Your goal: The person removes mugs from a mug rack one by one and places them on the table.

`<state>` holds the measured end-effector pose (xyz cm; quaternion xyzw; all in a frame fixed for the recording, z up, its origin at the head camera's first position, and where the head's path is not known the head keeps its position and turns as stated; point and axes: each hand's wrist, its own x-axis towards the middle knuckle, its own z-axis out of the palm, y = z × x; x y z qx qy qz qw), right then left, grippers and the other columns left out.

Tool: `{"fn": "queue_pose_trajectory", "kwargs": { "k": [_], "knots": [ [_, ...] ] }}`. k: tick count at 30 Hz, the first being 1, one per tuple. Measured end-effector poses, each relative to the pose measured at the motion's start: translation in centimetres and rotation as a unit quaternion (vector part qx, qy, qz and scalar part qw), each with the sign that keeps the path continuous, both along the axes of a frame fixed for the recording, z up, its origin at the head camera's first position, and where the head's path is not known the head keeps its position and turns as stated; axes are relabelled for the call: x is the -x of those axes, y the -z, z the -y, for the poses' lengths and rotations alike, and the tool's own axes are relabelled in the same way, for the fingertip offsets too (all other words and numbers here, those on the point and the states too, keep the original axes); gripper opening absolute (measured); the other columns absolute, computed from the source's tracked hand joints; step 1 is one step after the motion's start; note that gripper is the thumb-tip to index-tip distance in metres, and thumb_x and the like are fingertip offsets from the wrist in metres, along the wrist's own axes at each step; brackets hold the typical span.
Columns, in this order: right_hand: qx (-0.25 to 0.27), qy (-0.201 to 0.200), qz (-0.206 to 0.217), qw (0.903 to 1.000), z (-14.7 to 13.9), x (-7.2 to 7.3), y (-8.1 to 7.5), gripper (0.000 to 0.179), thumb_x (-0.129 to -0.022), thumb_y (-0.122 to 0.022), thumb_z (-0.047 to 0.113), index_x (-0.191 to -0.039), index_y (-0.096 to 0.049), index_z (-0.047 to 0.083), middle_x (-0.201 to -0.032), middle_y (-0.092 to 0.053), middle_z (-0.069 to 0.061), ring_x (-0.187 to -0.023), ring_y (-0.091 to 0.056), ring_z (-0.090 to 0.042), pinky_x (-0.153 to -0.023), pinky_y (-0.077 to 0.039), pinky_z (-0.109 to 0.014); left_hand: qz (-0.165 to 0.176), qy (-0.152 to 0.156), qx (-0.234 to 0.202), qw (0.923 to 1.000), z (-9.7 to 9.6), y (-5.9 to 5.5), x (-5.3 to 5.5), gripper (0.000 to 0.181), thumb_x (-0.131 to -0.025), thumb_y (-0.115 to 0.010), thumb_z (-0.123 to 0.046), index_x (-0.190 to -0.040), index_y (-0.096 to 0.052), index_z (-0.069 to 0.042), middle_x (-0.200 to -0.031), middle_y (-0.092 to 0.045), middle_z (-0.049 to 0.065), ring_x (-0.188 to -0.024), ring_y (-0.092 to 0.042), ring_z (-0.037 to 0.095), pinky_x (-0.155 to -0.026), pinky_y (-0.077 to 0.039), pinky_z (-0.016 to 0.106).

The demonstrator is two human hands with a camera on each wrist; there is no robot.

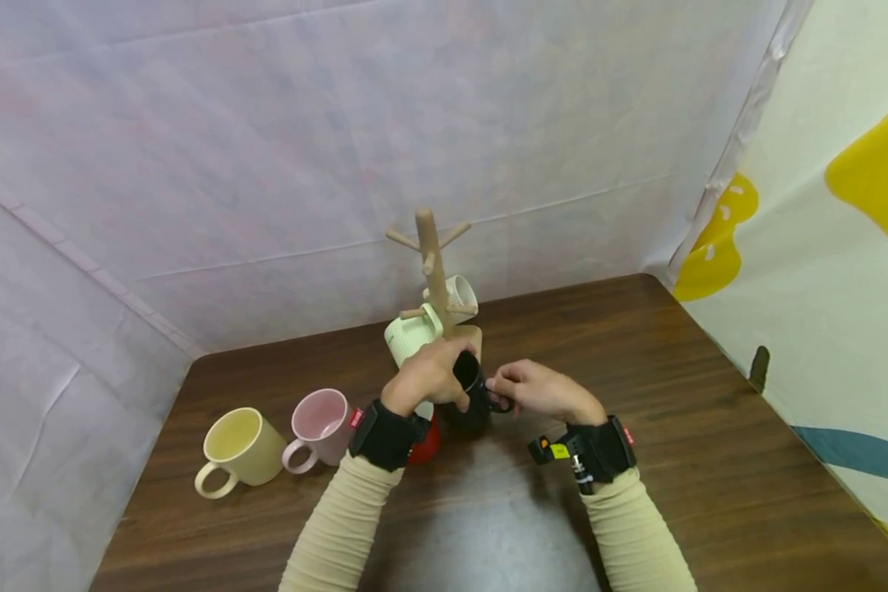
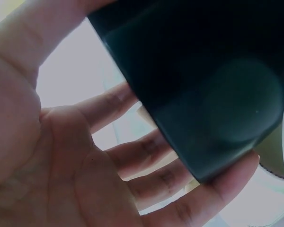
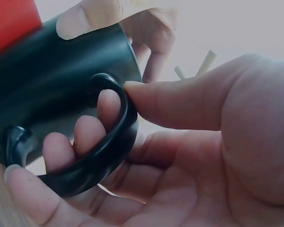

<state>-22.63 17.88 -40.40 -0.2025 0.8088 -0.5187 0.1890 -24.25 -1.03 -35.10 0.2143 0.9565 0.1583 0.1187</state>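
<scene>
A black mug [image 1: 474,411] stands between both hands, in front of the wooden mug tree [image 1: 438,288]. My left hand [image 1: 431,374] grips the mug's body from the left near its rim, thumb toward me and fingers on the far side. In the left wrist view the fingers lie along the dark wall and base edge of the mug [image 2: 194,90]. My right hand [image 1: 542,390] holds the handle [image 3: 104,153]; several fingers pass through the loop and the thumb presses its upper end. A red mug [image 1: 425,444] sits just left of the black one, partly hidden by the left wrist.
A pale green mug [image 1: 407,335] and a white mug [image 1: 464,298] hang on the tree's lower pegs. To the left, a pink mug [image 1: 324,419] and a yellow mug [image 1: 247,448] stand on the brown table [image 1: 681,395]. White cloth [image 1: 281,148] hangs behind.
</scene>
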Motion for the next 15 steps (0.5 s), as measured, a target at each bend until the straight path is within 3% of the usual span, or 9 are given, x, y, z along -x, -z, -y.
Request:
{"fn": "queue_pose_trajectory", "kwargs": {
  "k": [8, 15],
  "knots": [
    [0.008, -0.008, 0.01, 0.9999, -0.07, 0.19, 0.29, 0.034, -0.099, -0.047, 0.018, -0.087, -0.059, -0.012, -0.077, -0.057, -0.011, -0.07, -0.056, -0.028, -0.07, -0.052, -0.057, 0.016, -0.006, -0.011, 0.9998, 0.21, 0.01, 0.07, 0.08, -0.061, -0.085, -0.02, -0.133, -0.05, -0.013, -0.124, -0.057, 0.012, -0.108, -0.051, 0.026, -0.09, -0.047, 0.042],
    [-0.001, 0.002, 0.019, 0.9998, 0.13, 0.43, 0.81, 0.034, -0.099, -0.045, 0.018, -0.085, -0.058, -0.011, -0.073, -0.056, -0.012, -0.066, -0.055, -0.023, -0.062, -0.052, -0.043, 0.017, -0.018, -0.046, 0.9986, 0.97, -0.48, 0.13, 0.078, -0.063, -0.084, -0.027, -0.132, -0.052, -0.009, -0.131, -0.055, 0.013, -0.116, -0.049, 0.027, -0.097, -0.044, 0.043]
  ]
}}
